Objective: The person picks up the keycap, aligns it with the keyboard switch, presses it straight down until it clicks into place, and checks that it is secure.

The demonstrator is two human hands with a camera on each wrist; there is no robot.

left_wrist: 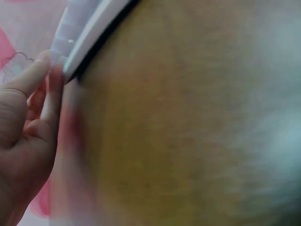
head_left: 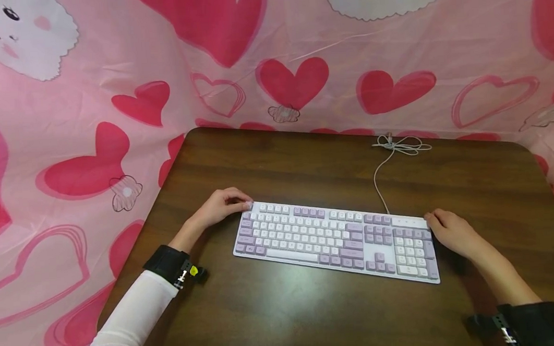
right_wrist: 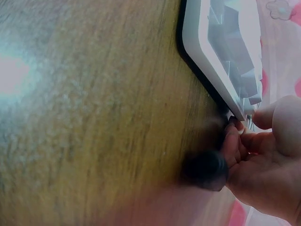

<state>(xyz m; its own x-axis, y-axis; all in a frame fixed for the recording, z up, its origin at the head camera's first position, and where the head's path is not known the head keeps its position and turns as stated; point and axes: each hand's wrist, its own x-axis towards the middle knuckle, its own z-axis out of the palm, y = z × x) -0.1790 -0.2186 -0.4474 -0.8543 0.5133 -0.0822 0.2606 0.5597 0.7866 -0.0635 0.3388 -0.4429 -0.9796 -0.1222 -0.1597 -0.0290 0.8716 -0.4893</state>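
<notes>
A white and lilac computer keyboard (head_left: pixel 308 239) lies slightly turned on the brown table, its cord running off the back edge. At its far left corner my left hand (head_left: pixel 219 204) pinches the case between thumb and fingers; the left wrist view shows thumb above and fingers below the corner of the keyboard (left_wrist: pixel 89 37). My right hand (head_left: pixel 451 232) grips the far right corner in the same way. In the right wrist view the thumb of the right hand (right_wrist: pixel 268 155) is on top of the keyboard (right_wrist: pixel 221 52) and its fingertips reach under the edge.
The white cable (head_left: pixel 402 145) is bundled in loops near the back of the wooden table (head_left: pixel 284 308). Pink cloth (head_left: pixel 316 30) with hearts hangs behind and to the left. Black bands with small cameras circle both wrists.
</notes>
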